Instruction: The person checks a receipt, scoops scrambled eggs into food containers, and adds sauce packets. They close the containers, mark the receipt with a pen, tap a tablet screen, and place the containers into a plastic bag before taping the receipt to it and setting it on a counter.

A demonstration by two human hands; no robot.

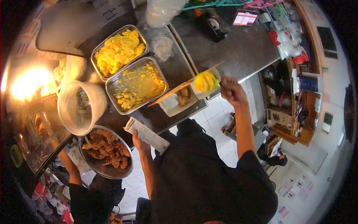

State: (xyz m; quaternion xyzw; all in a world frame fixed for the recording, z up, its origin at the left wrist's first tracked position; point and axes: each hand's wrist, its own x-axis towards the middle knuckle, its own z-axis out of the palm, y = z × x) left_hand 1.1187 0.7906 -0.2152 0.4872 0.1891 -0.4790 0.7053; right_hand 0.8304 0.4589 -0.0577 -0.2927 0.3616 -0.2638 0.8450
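On the counter point(246, 46), a lit screen point(245, 17) and a black tape dispenser point(212, 28) are placed. A plastic bag point(162, 12) is seen at the top. Near a bright light point(31, 84), a translucent tub point(71, 114) is found. At the right, wooden shelves point(310, 136) are filled with mixed items point(279, 116).

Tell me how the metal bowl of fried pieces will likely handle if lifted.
The bowl is probably stiff, judging by its metallic look. It may feel fairly heavy, since many brown pieces are heaped inside. Those look loose, so tilting would likely make some slide or tumble.
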